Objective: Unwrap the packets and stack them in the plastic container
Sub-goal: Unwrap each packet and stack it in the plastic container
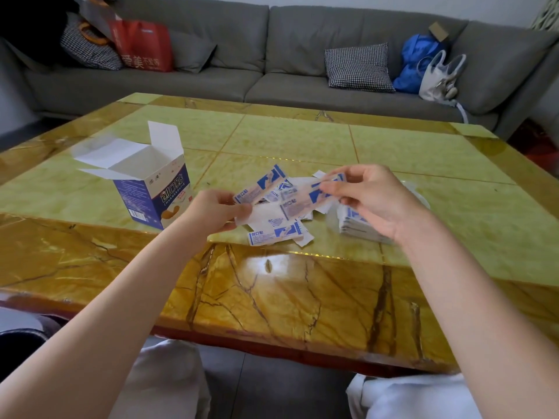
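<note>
Nearest, the marbled tabletop (272, 297) is crossed by two bare forearms reaching toward its middle. The left hand (216, 211) is closed in a pinching grip on one end of a packet (290, 204), thumb on top and fingers beneath. The right hand (369, 198) pinches the other end between thumb and fingertips (328, 186). The packet is thus held stretched between both hands, just above the tabletop, apparently so that its paper halves can be pulled apart; it appears partly opened, though blur hides the detail.

Directly below the held packet, a loose heap of packets and torn wrappers (278, 234) lies within easy reach. Just right of it, partly hidden behind the right hand, a neat stack (360, 228) is seen inside what seems to be the clear plastic container (419, 195), kept beside the working hand for short transfers. The container's outline is hard to make out.

To the left, the opened cardboard box (151, 189) stands upright with flaps raised. Farthest back, a grey sofa (272, 55) carries cushions and bags.
</note>
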Available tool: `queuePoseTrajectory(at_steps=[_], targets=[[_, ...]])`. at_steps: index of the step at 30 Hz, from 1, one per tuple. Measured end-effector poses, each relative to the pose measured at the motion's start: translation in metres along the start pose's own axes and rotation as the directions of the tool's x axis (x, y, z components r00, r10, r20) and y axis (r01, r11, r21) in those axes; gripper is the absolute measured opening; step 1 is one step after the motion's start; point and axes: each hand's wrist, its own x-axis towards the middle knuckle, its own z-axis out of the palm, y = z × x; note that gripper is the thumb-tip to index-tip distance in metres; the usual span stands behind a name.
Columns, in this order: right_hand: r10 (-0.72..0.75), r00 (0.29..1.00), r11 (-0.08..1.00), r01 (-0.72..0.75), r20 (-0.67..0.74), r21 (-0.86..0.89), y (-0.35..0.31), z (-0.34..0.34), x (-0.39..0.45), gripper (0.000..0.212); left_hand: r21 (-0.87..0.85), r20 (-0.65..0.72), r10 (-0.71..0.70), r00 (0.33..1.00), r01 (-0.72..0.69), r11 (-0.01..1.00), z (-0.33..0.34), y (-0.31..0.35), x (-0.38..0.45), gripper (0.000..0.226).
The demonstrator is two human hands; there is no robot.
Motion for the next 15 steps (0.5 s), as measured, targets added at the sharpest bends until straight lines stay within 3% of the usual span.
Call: queuePoseTrajectory(at_steps=[2,6,11,13,15], targets=[[0.04,0.997,0.995,-0.046,0.07,0.09,0.0,0.006,-0.001,0.009,-0.018,0.068,0.029,0.997,-0.028,0.999,0.007,0.005,-0.004,0.015],[0.039,0.999,0.987,-0.043,0.029,0.154,0.004,0.019,-0.002,0.01,-0.055,0.21,0.159,0.965,-0.151,0.987,0.02,0.015,-0.011,0.023],[-0.155,0.981,0.985,0.143,-0.12,-0.098,0.004,0.024,-0.003,0.008,0.06,0.315,0.238,0.919,-0.269,0.961,0.024,0.016,-0.014,0.021],[-0.265,0.94,0.95,0.216,-0.215,-0.228,0.001,0.018,-0.002,0.014,0.23,0.316,0.285,0.905,-0.364,0.903,0.022,0.012,-0.01,0.018],[-0.278,0.925,0.944,0.212,-0.259,-0.254,-0.002,0.01,0.0,0.028,0.473,0.262,0.383,0.886,-0.464,0.749,0.019,0.003,-0.005,0.014]])
